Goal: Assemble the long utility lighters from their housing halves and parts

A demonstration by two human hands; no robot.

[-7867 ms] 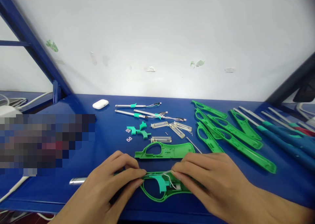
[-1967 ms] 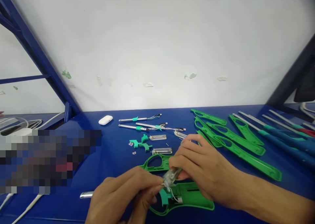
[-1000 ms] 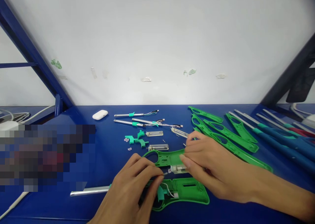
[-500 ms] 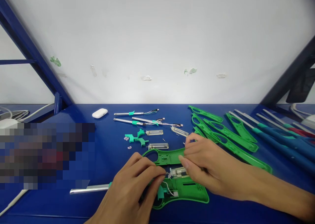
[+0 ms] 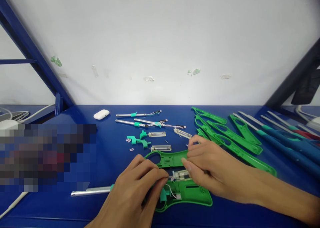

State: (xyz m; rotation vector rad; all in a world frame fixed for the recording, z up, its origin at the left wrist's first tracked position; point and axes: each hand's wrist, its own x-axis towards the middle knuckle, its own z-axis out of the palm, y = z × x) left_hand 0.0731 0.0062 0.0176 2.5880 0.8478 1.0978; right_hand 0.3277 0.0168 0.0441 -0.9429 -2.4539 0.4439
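Observation:
Between the fingers of my right hand [image 5: 212,168] is a clear lighter fuel tank [image 5: 180,175] with a pale nozzle end pointing left. My left hand [image 5: 137,188] pinches at that nozzle end; whatever its fingertips hold is too small to make out. Below the tank lies an open green lighter handle shell [image 5: 197,196] with a teal piece [image 5: 163,195] and a white wire inside. A metal tube [image 5: 93,191] sticks out to the left, partly hidden by my left hand. Another green half-shell [image 5: 173,159] lies just behind the tank.
Several wired metal tubes [image 5: 131,115], teal clips [image 5: 143,143] and spare clear tanks [image 5: 161,148] lie behind. Green half-shells [image 5: 235,139] and blue-handled lighters [image 5: 282,144] are to the right. A white case [image 5: 101,114] sits at back left, near a blurred-out area.
Both hands stay almost in place, with the clear tank still between them. Only a very slight shift of the view shows.

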